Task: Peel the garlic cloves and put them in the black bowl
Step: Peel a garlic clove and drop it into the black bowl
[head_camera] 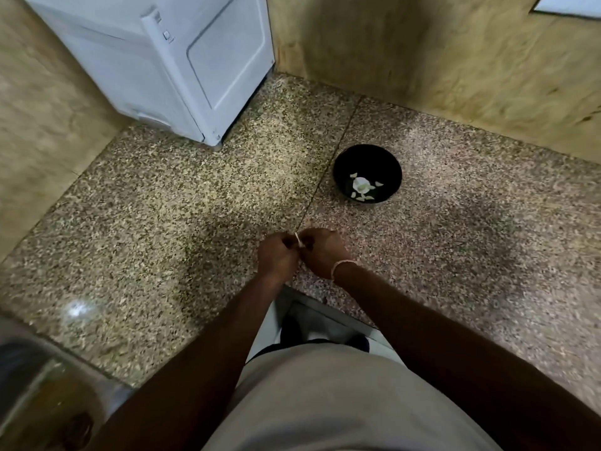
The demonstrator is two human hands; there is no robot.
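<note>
A boxy white appliance point(169, 66) stands on the speckled granite counter point(146, 222). The left hand point(276, 253) and right hand point(322, 252) pinch a pale garlic clove point(298, 239) between curled fingers. Farther right, the round black bowl point(367, 173) holds whitish pieces.

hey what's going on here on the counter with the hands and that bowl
A person is working on a garlic clove over the speckled stone counter. The left hand and right hand meet around it, fingers pinching the small pale piece between them. Beyond and to the right, the black bowl sits on the counter apart from the hands, already holding several pale garlic pieces. A white appliance stands at the back.
</note>
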